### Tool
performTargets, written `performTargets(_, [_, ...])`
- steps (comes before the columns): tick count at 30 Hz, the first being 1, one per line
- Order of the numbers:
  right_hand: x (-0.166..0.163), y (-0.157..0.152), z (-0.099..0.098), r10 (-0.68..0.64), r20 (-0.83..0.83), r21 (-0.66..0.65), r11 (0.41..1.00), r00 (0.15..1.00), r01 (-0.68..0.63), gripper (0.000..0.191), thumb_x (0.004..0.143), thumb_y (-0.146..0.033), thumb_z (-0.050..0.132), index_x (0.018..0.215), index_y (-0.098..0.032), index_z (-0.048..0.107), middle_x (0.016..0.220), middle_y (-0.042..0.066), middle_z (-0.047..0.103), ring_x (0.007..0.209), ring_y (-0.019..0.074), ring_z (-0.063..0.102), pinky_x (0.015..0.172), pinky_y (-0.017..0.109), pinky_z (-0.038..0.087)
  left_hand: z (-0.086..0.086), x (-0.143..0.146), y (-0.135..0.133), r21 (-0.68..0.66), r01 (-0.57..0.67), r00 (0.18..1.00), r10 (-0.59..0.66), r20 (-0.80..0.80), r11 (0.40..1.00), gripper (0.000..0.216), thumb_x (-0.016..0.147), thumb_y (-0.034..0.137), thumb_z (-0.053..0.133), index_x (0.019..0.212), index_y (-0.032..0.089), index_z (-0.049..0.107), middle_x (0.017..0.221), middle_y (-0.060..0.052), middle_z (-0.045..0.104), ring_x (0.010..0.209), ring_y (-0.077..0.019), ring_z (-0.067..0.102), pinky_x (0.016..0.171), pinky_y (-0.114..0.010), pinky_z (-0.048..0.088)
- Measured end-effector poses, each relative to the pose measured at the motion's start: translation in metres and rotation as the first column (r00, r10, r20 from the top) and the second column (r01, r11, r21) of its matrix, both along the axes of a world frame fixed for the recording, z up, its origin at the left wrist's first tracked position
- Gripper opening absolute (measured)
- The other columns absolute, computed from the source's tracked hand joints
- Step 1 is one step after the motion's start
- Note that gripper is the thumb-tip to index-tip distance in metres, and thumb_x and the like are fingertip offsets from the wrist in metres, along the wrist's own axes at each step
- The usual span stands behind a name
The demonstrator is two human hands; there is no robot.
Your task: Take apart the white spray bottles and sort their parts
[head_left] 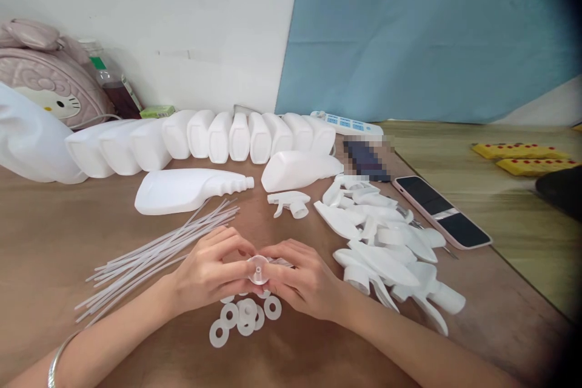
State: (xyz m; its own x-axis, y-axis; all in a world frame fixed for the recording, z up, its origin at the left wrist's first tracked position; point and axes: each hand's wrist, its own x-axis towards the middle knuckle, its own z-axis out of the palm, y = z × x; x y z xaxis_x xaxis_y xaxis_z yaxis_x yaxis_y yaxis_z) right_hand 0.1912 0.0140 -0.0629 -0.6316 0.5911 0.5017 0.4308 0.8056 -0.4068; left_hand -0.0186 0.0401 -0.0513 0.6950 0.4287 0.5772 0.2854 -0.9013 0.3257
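Observation:
Between my two hands is a white trigger spray head (258,271), its round open collar facing me and a small tube stub in the middle. My left hand (211,264) is closed, thumb and fingers pinching the collar from the left. On the other side my right hand (302,273) grips the same spray head, hiding most of its body. Just below the fingers lie several flat white ring washers (228,315), some overlapping. A loose bundle of thin white dip tubes (163,248) lies beside my left wrist.
A pile of white trigger spray heads (386,236) is at the right, with one more spray head (291,201) apart. White bottles (193,189) lie on the brown table, more lined up behind. Around them are a phone (443,212), power strip (350,125) and pink bag (45,73).

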Motion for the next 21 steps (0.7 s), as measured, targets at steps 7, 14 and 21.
performTargets(7, [-0.0015, 0.0016, -0.0056, 0.031, -0.103, -0.092, 0.995, 0.994, -0.040, 0.021, 0.084, -0.010, 0.045, 0.100, -0.017, 0.056, 0.097, 0.008, 0.062, 0.081, 0.0147, 0.056, 0.072, 0.027, 0.046, -0.0013, 0.0023, 0.0022, -0.005, -0.002, 1.000, 0.002, 0.021, 1.000, 0.011, 0.076, 0.029, 0.063, 0.081, 0.019, 0.063, 0.080, -0.004, 0.059, 0.070, -0.0138, 0.048, 0.065, -0.029, 0.037])
performTargets(14, [-0.0003, 0.0020, -0.0045, 0.031, -0.088, -0.096, 0.995, 0.996, -0.039, 0.022, 0.086, -0.012, 0.042, 0.102, -0.019, 0.057, 0.095, 0.008, 0.061, 0.078, 0.0137, 0.056, 0.070, 0.027, 0.046, 0.0000, 0.0013, 0.0008, 0.006, 0.006, 1.000, -0.006, 0.013, 1.000, 0.004, 0.077, 0.021, 0.063, 0.080, 0.020, 0.062, 0.081, -0.004, 0.057, 0.069, -0.0133, 0.048, 0.062, -0.028, 0.035])
performTargets(21, [-0.0019, 0.0026, -0.0009, 0.012, -0.089, -0.090, 0.996, 0.996, -0.020, 0.016, 0.087, -0.016, 0.044, 0.088, -0.020, 0.059, 0.090, 0.006, 0.059, 0.073, 0.0128, 0.054, 0.067, 0.025, 0.045, 0.0008, 0.0017, 0.0028, -0.035, 0.025, 1.000, -0.025, -0.006, 0.999, 0.008, 0.077, 0.022, 0.063, 0.083, 0.020, 0.059, 0.087, -0.005, 0.061, 0.072, -0.0160, 0.050, 0.064, -0.031, 0.036])
